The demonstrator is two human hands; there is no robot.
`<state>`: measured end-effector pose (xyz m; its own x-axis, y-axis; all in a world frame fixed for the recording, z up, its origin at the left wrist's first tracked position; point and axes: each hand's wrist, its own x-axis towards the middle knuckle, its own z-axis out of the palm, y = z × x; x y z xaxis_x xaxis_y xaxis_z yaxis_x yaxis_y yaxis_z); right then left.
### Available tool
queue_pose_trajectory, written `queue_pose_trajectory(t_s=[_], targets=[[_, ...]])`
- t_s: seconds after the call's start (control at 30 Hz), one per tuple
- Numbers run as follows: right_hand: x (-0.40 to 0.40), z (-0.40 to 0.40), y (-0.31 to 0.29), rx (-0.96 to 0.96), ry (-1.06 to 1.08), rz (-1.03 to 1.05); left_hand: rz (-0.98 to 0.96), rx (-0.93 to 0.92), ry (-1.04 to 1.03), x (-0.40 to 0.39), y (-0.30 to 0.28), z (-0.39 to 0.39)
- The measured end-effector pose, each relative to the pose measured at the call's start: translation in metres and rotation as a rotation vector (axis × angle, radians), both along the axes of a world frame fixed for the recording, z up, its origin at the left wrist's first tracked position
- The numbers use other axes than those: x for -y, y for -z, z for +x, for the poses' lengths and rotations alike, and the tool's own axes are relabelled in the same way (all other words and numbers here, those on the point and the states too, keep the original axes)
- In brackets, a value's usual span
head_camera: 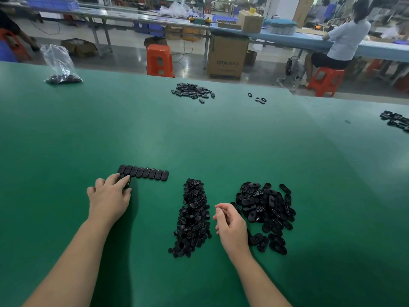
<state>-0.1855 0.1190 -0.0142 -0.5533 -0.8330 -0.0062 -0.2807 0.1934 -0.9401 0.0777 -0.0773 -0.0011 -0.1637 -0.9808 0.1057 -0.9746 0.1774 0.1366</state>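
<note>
Loosely curled and empty, the right hand (232, 224) hangs between small black plastic discs (192, 218) and glossy black oval shells (265, 209). The left hand (110, 196) pinches a matte black oval piece (125, 182) touching the left end of the row of black ovals (143, 172); a careless nudge could skew it.

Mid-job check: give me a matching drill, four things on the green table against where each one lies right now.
Things:
1 row of black oval plastic caps
2 heap of small black plastic pieces
3 heap of larger black oval plastic shells
4 clear plastic bag

Places:
A far left of the green table
B next to the black oval cap that the left hand pinches
C between the left hand and the right hand
D to the right of the right hand

Pairs: 1-B, 2-C, 3-D, 4-A
</note>
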Motion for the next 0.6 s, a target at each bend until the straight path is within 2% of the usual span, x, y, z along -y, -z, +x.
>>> queue_pose_trajectory(t_s=[0.1,0.2,0.33,0.6], targets=[[-0.001,0.0,0.0,-0.003,0.0,0.0,-0.093,-0.204,0.094,-0.007,-0.003,-0.013],[0.0,0.0,0.001,-0.011,0.0,0.0,0.019,-0.384,0.18,-0.023,-0.006,-0.039],[0.0,0.001,0.002,-0.049,-0.004,0.005,0.149,-0.494,0.233,-0.049,0.006,-0.082],[0.001,0.002,0.004,-0.166,-0.045,0.036,0.048,-0.416,0.128,-0.065,0.025,-0.106]])
